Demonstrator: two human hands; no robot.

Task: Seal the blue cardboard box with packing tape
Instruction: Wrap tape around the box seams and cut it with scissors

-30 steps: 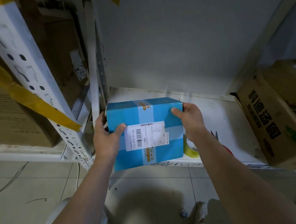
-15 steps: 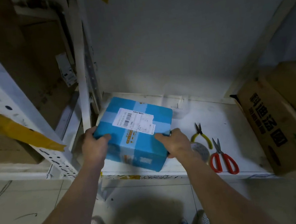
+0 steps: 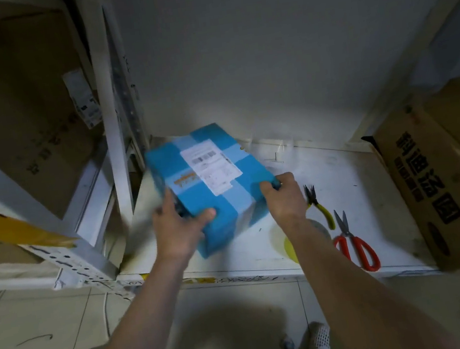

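The blue cardboard box (image 3: 194, 179) lies on the white shelf (image 3: 340, 177), turned at an angle, with a white shipping label and pale tape bands on its top. My left hand (image 3: 178, 228) grips its near left corner, thumb on the top face. My right hand (image 3: 279, 194) holds the box's right corner with curled fingers. A roll of packing tape (image 3: 319, 228) lies on the shelf just behind my right wrist, mostly hidden by the forearm.
Yellow-handled pliers (image 3: 319, 205) and red-handled scissors (image 3: 354, 242) lie right of the box. A brown carton (image 3: 435, 191) stands at the shelf's right end. A white perforated rack post (image 3: 115, 148) and more cartons are on the left. Tiled floor lies below.
The box went from upright in front of the shelf to flat on it, and has been turned so its label runs away from me. Both hands shifted to its near corners.
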